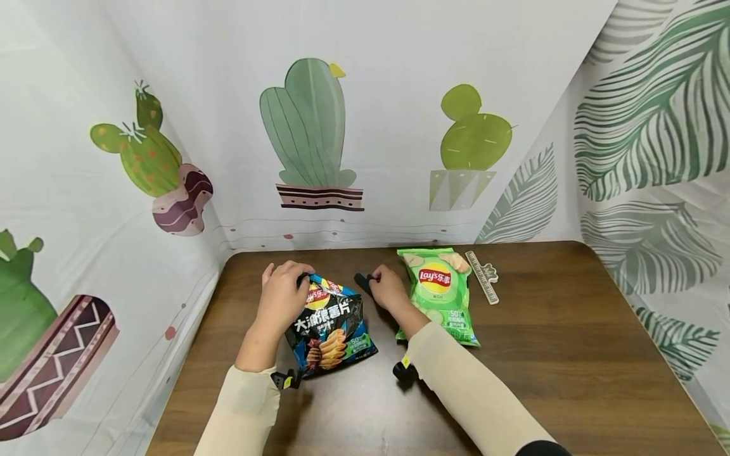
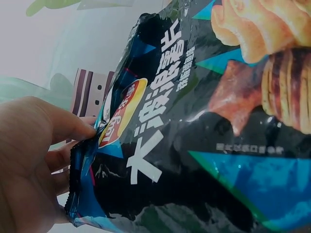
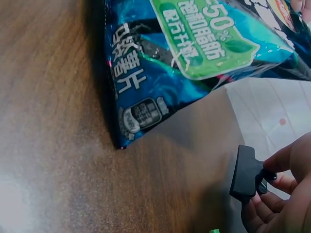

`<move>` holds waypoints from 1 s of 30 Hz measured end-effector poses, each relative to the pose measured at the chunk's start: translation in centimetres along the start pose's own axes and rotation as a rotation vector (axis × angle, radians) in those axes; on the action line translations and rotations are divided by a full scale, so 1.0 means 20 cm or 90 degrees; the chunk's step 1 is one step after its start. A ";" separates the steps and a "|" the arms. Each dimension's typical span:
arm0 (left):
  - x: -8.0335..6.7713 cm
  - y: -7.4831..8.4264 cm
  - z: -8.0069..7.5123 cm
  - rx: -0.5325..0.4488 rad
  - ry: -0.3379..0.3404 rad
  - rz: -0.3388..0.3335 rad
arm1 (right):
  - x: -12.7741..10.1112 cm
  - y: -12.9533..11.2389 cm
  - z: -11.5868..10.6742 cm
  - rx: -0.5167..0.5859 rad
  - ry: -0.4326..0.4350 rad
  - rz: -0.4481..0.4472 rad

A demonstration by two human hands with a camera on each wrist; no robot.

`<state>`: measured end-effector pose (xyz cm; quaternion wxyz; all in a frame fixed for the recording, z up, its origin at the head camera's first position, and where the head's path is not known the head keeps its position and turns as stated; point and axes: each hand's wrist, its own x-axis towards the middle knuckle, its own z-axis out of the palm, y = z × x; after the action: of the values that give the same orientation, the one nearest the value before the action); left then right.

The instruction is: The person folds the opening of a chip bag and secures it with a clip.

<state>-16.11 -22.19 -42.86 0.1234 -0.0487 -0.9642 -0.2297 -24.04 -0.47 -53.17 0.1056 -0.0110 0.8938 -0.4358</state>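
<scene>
My left hand (image 1: 283, 294) pinches the top edge of a black and blue bag of potato chips (image 1: 329, 323), thumb in front and fingers behind. In the left wrist view, the bag's top (image 2: 92, 160) is creased and gathered under the thumb. To the right of that bag, my right hand (image 1: 392, 292) holds a black clip (image 1: 363, 284) by its handle. The right wrist view shows the black clip's long flat bar (image 3: 243, 172) pointing toward the bag, apart from it. Whether the bag's top is torn, I cannot tell.
A green bag of potato chips (image 1: 439, 288) lies just right of my right hand, partly behind the forearm. Beyond it is a pale clip with ruler-like marks (image 1: 483, 277). The brown wooden table (image 1: 547, 354) ends at a cactus-printed cloth (image 1: 393, 126).
</scene>
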 end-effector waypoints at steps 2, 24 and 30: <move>0.00 0.00 0.00 -0.002 -0.001 0.000 | -0.01 -0.01 0.00 0.011 -0.005 -0.005; 0.00 0.01 0.02 0.000 0.036 0.029 | -0.09 -0.05 -0.05 0.134 -0.043 -0.015; 0.00 0.02 0.02 -0.003 0.038 0.030 | -0.11 -0.06 -0.07 0.190 -0.046 -0.016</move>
<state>-16.10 -21.75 -42.98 0.1571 -0.0647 -0.9582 -0.2301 -22.28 0.10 -50.97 0.1328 -0.0220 0.8146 -0.5641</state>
